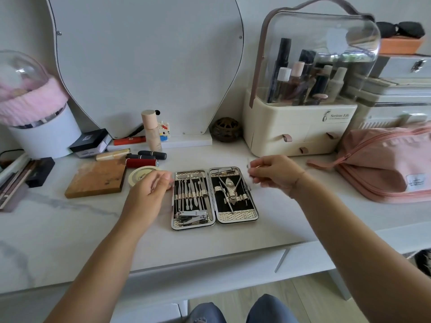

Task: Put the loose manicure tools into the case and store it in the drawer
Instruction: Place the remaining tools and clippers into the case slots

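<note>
Right hand [277,173] first: its fingers [255,170] were curled in and pinching what looked like a thin tool [248,164], too blurry to say which one, held just above the top right corner of the case [236,216]. Left hand [149,190] was over at the case's left rim, fingers loosely curled and holding nothing I could see; couldn't tell if they actually touched the rim.

The case itself lay wide open and flat on the tabletop [70,229], dead centre of the frame, with nail clippers [191,216] at the bottom of its left half and nippers [229,187] strapped into the right half. The drawer [205,264] below it was closed. Wooden block [95,178] to the left, pink pouch [384,169] far right.
</note>
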The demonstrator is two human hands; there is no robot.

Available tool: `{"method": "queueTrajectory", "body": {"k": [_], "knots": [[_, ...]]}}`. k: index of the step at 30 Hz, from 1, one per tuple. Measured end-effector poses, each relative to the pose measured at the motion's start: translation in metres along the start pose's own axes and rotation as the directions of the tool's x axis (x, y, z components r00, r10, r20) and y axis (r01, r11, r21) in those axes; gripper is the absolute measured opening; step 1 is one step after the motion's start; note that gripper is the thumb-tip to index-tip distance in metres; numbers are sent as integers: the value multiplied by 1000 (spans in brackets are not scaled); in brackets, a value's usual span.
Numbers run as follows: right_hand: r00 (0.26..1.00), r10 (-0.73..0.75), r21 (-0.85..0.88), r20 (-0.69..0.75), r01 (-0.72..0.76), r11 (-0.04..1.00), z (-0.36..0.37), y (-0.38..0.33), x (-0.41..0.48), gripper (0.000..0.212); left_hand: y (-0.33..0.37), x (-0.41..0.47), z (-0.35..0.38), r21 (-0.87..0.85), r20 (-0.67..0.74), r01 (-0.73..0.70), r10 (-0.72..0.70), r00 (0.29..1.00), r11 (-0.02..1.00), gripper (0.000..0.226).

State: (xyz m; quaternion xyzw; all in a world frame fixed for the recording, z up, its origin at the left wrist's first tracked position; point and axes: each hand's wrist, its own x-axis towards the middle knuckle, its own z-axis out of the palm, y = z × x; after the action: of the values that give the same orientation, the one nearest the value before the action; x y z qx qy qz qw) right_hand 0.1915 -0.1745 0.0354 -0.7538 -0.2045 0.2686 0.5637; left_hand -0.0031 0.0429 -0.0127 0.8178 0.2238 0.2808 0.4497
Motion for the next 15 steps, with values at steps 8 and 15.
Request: {"method": "queueTrajectory", "body": {"k": [8,15], "knots": [[997,48,-62,57,-44,997,11,4,8,6,-2,1,-1,-1,3,-1,1,1000,1000,23],[989,90,-187,115,-68,980,9,2,13,5,0,0,-1,-1,1,1,-1,1000,1000,23]]}}
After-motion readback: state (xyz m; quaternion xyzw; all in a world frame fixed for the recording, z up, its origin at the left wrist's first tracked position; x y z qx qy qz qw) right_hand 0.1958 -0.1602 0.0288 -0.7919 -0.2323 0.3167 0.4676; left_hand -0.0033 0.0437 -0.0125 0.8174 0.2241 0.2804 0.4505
